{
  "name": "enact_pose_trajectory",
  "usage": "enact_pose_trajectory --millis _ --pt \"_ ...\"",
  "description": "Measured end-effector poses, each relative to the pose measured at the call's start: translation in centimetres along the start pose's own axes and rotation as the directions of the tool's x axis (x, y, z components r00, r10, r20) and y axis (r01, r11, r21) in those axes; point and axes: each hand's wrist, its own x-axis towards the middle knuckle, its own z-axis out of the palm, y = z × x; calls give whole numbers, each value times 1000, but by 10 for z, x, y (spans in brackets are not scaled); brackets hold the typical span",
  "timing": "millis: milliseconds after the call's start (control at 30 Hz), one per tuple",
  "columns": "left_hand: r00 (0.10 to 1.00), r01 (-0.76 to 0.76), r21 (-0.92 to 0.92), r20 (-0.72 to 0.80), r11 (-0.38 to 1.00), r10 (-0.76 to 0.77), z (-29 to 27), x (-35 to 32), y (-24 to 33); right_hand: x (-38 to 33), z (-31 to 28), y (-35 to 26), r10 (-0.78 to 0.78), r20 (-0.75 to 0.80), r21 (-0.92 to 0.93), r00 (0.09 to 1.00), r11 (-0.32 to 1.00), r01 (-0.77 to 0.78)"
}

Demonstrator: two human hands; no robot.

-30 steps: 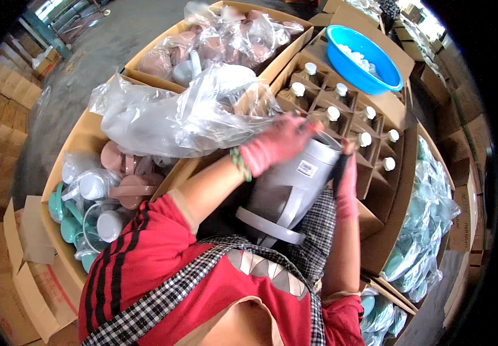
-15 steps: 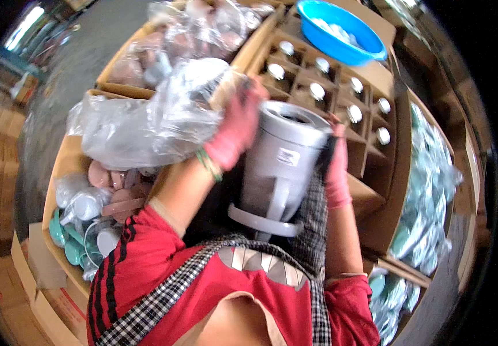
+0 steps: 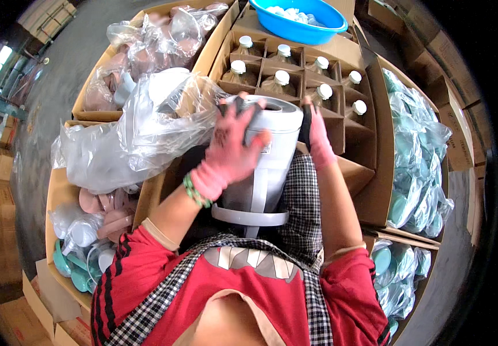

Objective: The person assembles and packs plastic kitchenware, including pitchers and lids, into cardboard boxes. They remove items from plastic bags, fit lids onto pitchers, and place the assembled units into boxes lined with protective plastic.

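Note:
A grey plastic jug body point(image 3: 280, 161), tapering, with a round opening, a handle strip and a ring at its narrow end, stands tilted at my lap, its opening facing away from me. My left hand point(image 3: 228, 141), in a pink glove with bare fingertips, lies spread across its upper left side and presses against it. On the other side my right hand point(image 3: 318, 138), gloved alike, holds the jug near its rim; its inner fingers are partly hidden. Left of my left hand, a clear plastic bag point(image 3: 110, 153) with grey contents lies over the cartons.
Ahead, a divided carton point(image 3: 341, 130) holds several white-capped bottles point(image 3: 282, 78), with a blue basin point(image 3: 301, 34) beyond. Pink bagged parts point(image 3: 168, 43) fill a carton at far left; pink, white and green parts point(image 3: 102, 222) lie nearer. Teal bagged parts point(image 3: 413, 150) stand right.
My left hand has come down from the jug's far rim onto its upper left side. The jug has turned a little and now sits slightly further left in view. My right hand stays beside the rim.

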Motion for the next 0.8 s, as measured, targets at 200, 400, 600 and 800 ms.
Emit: enact_pose_trajectory --millis 200,400,600,800 --pt "784 530 -707 198 468 -589 -3 7 -64 -55 51 -42 -372 123 -229 920 891 391" --pt "899 390 -317 -73 864 -433 0 10 -42 -42 43 -28 -185 11 -79 983 979 185" --pt "976 -49 19 -212 999 52 -2 7 13 14 10 16 123 68 2 990 992 -124" --pt "990 95 -235 -83 967 -117 -25 13 3 -17 33 -45 -133 304 565 943 822 -67"
